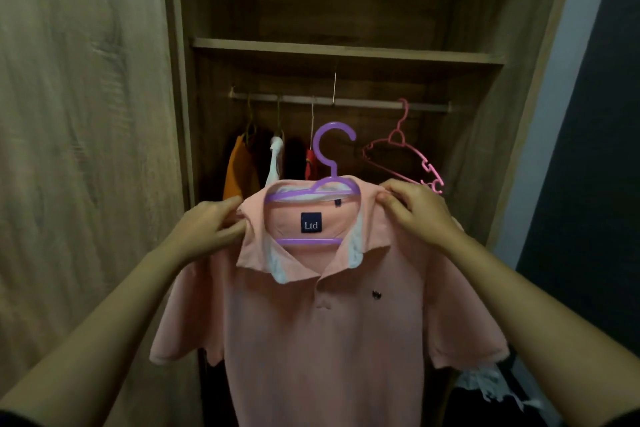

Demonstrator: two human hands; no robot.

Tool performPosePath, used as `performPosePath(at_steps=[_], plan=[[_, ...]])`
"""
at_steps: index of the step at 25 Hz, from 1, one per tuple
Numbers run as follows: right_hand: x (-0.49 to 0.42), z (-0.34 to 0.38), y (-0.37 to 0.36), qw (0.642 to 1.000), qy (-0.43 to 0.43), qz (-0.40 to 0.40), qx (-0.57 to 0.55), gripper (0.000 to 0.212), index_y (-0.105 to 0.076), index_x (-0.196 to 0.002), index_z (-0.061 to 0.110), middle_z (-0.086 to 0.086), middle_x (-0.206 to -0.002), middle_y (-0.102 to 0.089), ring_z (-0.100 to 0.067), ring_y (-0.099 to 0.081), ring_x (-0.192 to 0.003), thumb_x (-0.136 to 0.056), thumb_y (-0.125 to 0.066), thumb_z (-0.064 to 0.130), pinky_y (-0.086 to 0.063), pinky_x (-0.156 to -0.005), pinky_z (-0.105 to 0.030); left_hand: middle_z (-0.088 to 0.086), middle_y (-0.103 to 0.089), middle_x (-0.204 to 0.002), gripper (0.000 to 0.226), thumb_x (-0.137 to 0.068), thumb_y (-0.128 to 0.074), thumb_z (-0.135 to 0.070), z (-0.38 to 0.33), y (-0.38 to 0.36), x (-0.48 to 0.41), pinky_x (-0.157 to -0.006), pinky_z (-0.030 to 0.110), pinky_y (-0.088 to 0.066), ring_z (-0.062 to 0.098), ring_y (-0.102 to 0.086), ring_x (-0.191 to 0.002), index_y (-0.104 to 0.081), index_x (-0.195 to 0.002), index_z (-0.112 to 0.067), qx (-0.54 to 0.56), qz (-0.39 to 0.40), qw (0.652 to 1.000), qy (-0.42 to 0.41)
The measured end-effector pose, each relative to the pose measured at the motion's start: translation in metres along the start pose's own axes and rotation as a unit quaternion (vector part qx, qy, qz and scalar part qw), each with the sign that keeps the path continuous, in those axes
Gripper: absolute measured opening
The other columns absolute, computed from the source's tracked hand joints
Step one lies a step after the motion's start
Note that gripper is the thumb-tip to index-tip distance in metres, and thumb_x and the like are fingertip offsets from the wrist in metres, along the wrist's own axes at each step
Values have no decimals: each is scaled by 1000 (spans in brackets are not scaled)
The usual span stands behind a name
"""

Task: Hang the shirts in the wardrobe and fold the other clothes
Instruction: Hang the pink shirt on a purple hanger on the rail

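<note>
A salmon-pink short-sleeved polo shirt [311, 340], collar spread and front facing the camera, hangs on a purple plastic hanger [333, 166], held up at both shoulders before the open wooden wardrobe [346, 52], hook below the rail [363, 103].

Rail [363, 103] seems free between red shirt [309, 163] and pink hanger [428, 167].

The polo shirt [311, 340] is showing matt, finely textured cloth, its hanger [334, 149] smooth glossy plastic, the wardrobe [86, 114] matt grained wood.
</note>
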State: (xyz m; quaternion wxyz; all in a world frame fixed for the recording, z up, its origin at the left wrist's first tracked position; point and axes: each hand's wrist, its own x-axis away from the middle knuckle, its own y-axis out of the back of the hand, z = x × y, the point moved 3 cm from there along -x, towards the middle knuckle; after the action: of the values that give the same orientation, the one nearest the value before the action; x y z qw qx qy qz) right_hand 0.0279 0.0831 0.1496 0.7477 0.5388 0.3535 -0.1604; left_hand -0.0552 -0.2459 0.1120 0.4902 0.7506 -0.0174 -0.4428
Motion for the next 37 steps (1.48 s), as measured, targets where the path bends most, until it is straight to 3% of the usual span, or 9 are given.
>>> performPosePath(at_steps=[6,15,18,22,24,28,31,33,37], plan=[[-2,13,-3,1000,2,7,-30,28,-62,-97,32,11,-88,-67,-12,-61,-84,-87,-41,47,-47,-69,-34,-6,-53,-65,27,-75,-35,-44,-30,5,-10,-55,37,-45,19,-53,-58,-48,-74,-20,56,-43,997,-31],[3,-5,7,997,-63,-18,26,34,-53,-92,24,1,-90,-66,-26,-60,-88,-87,-30,48,-34,-64,-31,-33,-59,-73,20,-85,-42,-41,-24,30,-16,-55,5,-35,-14,-54,-63,-56,-75,-30,141,-69,986,-54],[0,-7,16,995,-88,-50,25,39,-54,-96,24,-2,-94,-66,-29,-60,-93,-86,-27,50,-35,-69,-33,-20,-64,-79,6,-83,-49,-47,1,38,-13,-59,7,-37,-7,-57,-71,-53,-81,-44,138,-76,987,17],[-5,-9,34,990,-97,-101,4,37,-57,-99,24,-5,-94,-67,-30,-61,-95,-87,-32,48,-35,-71,-32,-17,-60,-108,55,-60,-82,-36,29,13,20,-84,22,-48,0,-58,-97,-54,-107,-42,317,66,924,201],[-7,-11,40,992,-84,-95,6,35,-57,-100,22,-5,-95,-67,-30,-61,-94,-88,-33,45,-34,-70,-31,-2,-68,-102,40,-66,-84,-19,39,-5,45,-81,31,-52,16,-64,-95,-65,-99,-31,317,155,896,270],[-11,-12,36,996,-51,-64,18,34,-57,-98,22,-6,-95,-68,-31,-61,-91,-89,-33,44,-37,-68,-33,12,-70,-83,25,-70,-79,-4,62,1,59,-66,32,-49,23,-63,-77,-74,-67,-29,228,96,924,290],[-9,-19,32,997,-49,-67,2,32,-56,-97,19,-8,-93,-67,-32,-61,-87,-90,-34,42,-39,-67,-34,7,-71,-100,44,-60,-78,-6,56,19,57,-75,28,-53,17,-68,-88,-67,-100,-20,296,261,874,282],[-10,-25,29,997,-47,-61,-11,33,-56,-96,18,-8,-91,-66,-32,-61,-85,-89,-34,41,-41,-67,-35,4,-67,-114,59,-56,-68,-14,45,44,41,-87,30,-49,11,-66,-98,-61,-113,-24,383,223,855,268],[-16,-23,11,999,-23,-17,-33,36,-57,-94,21,2,-85,-64,-17,-56,-77,-87,-33,47,-35,-65,-29,-10,-66,-115,52,-67,-64,-58,-6,66,-5,-93,27,-46,4,-61,-106,-65,-113,-33,305,150,931,132]])
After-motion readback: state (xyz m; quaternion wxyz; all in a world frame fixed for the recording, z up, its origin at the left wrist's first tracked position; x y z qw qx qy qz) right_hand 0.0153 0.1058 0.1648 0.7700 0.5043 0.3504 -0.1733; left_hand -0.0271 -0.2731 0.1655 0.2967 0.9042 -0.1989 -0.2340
